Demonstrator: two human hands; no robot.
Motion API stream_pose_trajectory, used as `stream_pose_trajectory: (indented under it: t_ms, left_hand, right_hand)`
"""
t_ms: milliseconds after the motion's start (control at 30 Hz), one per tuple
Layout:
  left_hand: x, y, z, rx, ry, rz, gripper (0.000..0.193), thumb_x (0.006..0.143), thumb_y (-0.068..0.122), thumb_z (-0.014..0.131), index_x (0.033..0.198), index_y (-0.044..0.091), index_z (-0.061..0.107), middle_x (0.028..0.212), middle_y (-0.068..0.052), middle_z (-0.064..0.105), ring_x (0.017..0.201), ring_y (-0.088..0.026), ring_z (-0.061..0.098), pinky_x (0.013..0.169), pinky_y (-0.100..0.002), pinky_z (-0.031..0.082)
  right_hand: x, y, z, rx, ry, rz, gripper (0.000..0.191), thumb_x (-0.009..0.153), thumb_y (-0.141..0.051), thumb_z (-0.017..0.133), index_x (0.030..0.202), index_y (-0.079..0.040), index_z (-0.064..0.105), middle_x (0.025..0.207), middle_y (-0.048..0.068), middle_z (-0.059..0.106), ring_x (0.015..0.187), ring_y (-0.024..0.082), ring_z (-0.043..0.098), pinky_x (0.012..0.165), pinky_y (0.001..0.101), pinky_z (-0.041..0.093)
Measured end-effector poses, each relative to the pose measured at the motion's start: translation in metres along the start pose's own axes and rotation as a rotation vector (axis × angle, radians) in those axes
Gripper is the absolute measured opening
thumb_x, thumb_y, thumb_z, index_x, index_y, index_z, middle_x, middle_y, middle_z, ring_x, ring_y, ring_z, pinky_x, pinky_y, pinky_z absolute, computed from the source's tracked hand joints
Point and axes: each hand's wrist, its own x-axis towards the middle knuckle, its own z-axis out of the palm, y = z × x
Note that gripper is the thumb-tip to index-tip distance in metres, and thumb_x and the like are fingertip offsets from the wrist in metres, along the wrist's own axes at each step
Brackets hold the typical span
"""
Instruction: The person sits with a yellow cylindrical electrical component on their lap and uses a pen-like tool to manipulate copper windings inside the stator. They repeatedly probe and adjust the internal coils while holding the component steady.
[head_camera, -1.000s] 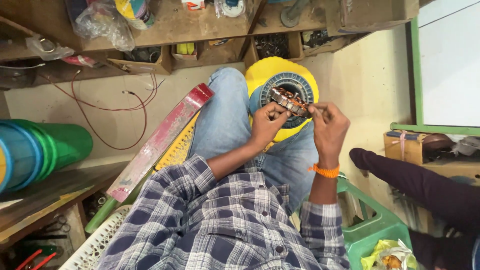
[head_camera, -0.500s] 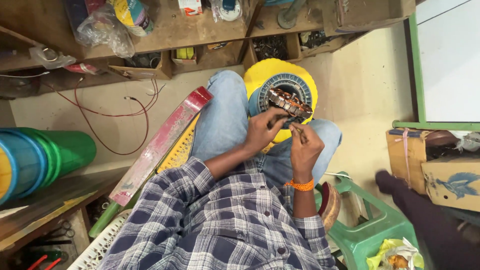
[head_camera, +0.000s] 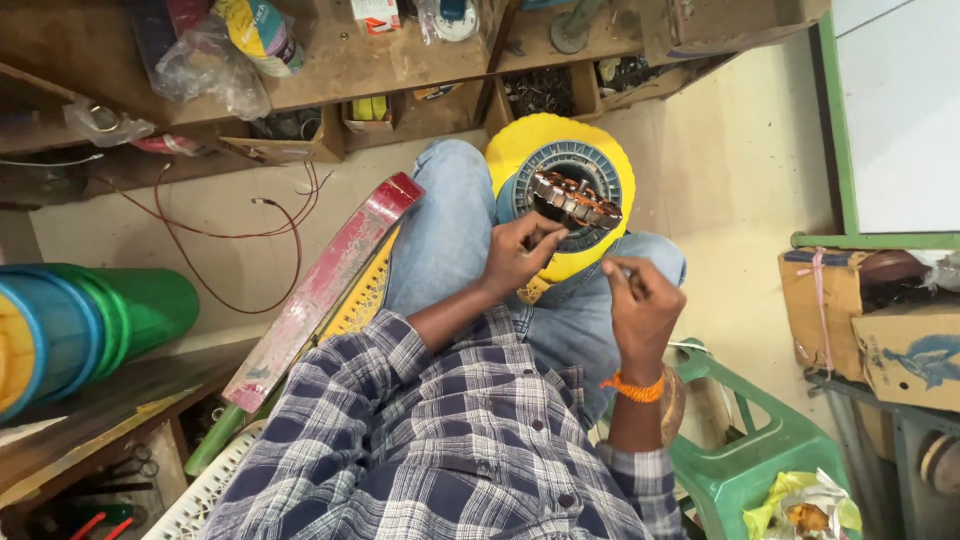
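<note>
A round motor stator with copper-coloured windings rests on a yellow disc between my knees. My left hand grips the stator's near edge with the fingers curled on it. My right hand, with an orange band at the wrist, is closed in a pinch just right of the stator, on something thin that I cannot make out, perhaps a wire. Blue jeans and a checked shirt fill the lower middle.
A red flat bar leans at my left over a yellow grille. Green and blue rolls lie far left. Cluttered wooden shelves run along the top. A green plastic stool and cardboard boxes stand right.
My right hand has dropped down and away from the stator toward my lap. The other person's dark sleeve at the right has left the view. My left hand stays on the stator.
</note>
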Motion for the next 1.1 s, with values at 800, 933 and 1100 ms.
stream_pose_trajectory:
  t_ms: [800,933,1100]
  left_hand:
    - [0.006,0.000,0.029,-0.246,0.115,-0.331,0.013,0.094,0.005,0.074,0.085,0.001,0.067,0.063,0.008,0.052,0.057,0.001,0.041,0.051,-0.023,0.031]
    - [0.007,0.005,0.026,-0.224,0.113,-0.329,0.011,0.094,0.007,0.074,0.087,0.001,0.068,0.062,0.009,0.052,0.057,0.001,0.042,0.050,-0.023,0.031]
    - [0.008,0.012,0.021,-0.141,0.095,-0.294,0.009,0.094,0.006,0.076,0.089,0.002,0.069,0.062,0.005,0.053,0.059,0.000,0.042,0.052,-0.025,0.033]
  right_hand:
    - [0.039,0.014,-0.003,0.160,-0.159,0.164,0.009,0.093,-0.003,0.076,0.101,0.000,0.076,0.063,-0.010,0.039,0.057,0.002,0.031,0.051,0.0249,0.023]
    - [0.031,0.006,0.012,0.057,-0.099,0.065,0.010,0.091,-0.003,0.079,0.100,0.000,0.077,0.061,-0.002,0.034,0.056,0.004,0.028,0.050,0.0267,0.023]
    - [0.017,0.009,0.030,0.044,-0.014,-0.011,0.008,0.095,-0.002,0.075,0.103,0.001,0.075,0.067,0.005,0.055,0.059,0.006,0.043,0.053,0.0271,0.034]
